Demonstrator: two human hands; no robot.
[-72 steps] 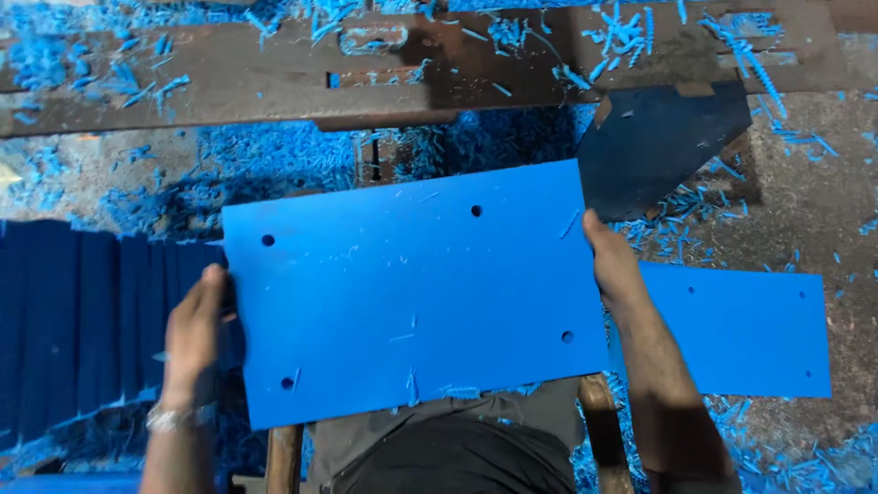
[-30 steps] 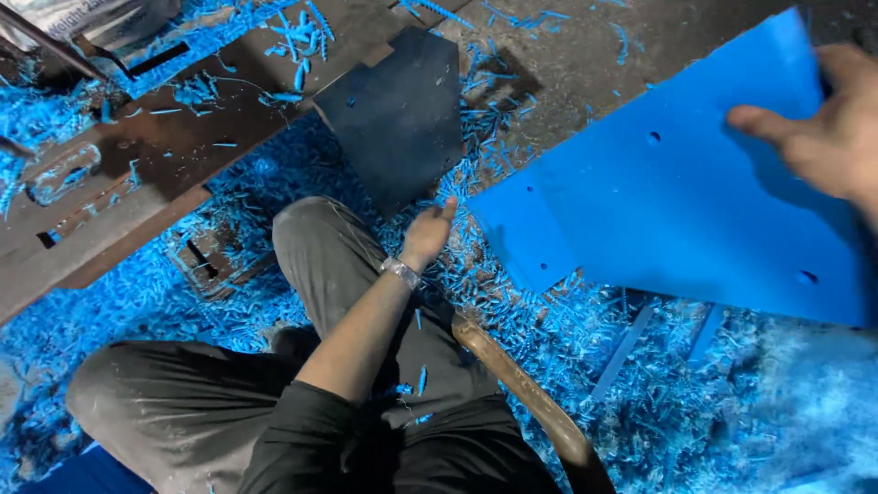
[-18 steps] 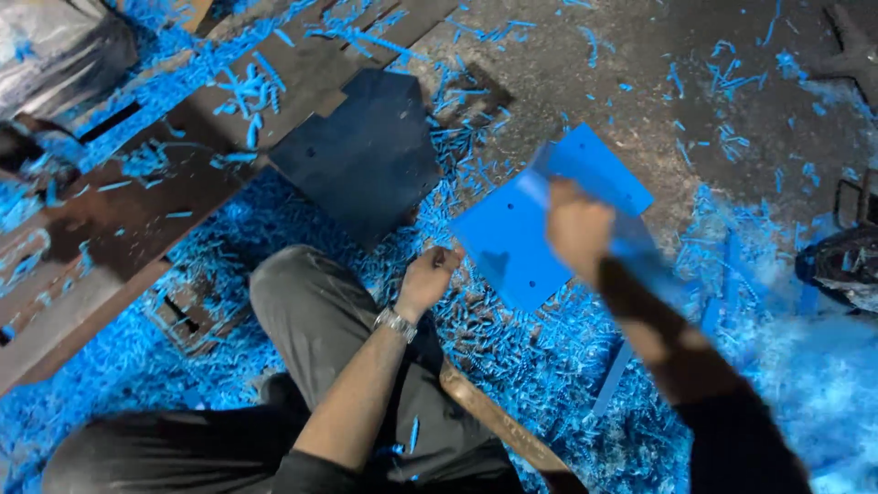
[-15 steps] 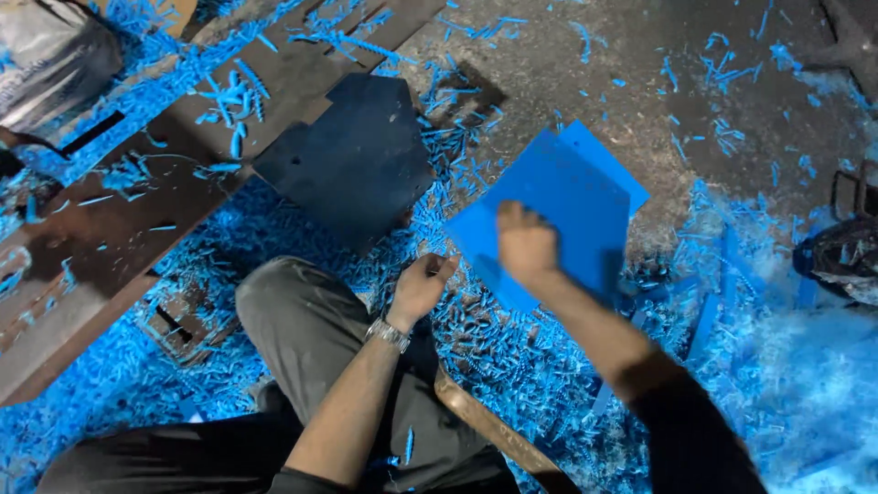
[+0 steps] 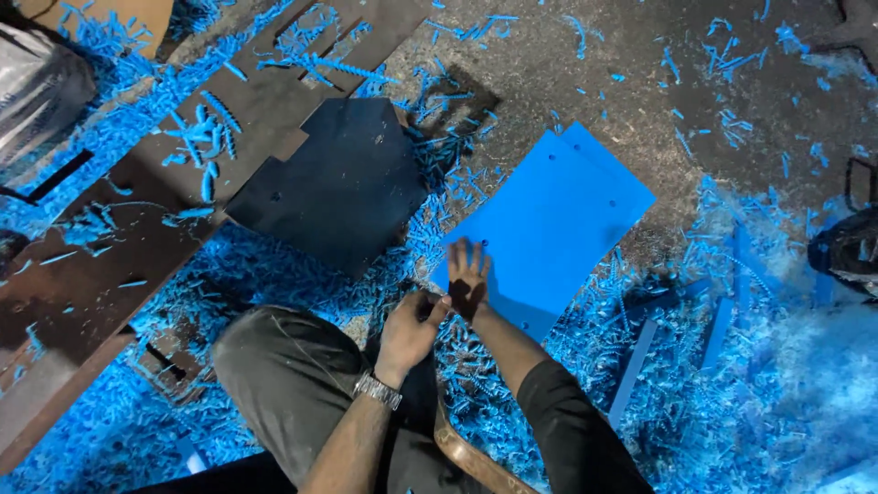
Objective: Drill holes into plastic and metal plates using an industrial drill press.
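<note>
Blue plastic shavings (image 5: pixel 110 137) cover most of the floor, thickest at far left and lower right. Far left, upper corner: a silvery, crinkled bundle (image 5: pixel 37 101), partly cut off by the frame. Beside it, a long dark slotted metal plate (image 5: pixel 137 229) running diagonally, curls of swarf lying on it. Next right, a dark flat panel (image 5: pixel 343 183) with notched corners, lying on the shavings.

Centre bottom: the person's bent knee in grey trousers (image 5: pixel 283 384). The left hand (image 5: pixel 412 329), a metal watch (image 5: pixel 377 391) on its wrist, hangs above the knee with fingers loosely curled; whether it pinches anything cannot be told. Just right of it, nearly touching, the right hand (image 5: pixel 468 274) is spread flat, fingers splayed, pressed palm down on the near corner of the bright blue sheet (image 5: pixel 558 229). That sheet lies flat on the grey concrete floor (image 5: pixel 585 73), right of the dark panel, small drilled holes visible along its edges; a second blue edge shows under its far side.

Below the hands, a curved brown strip (image 5: pixel 457 448). Right of the sheet, narrow blue offcut strips (image 5: pixel 631 366) in the shavings. Far right edge, a dark object (image 5: pixel 846 252), unclear.
</note>
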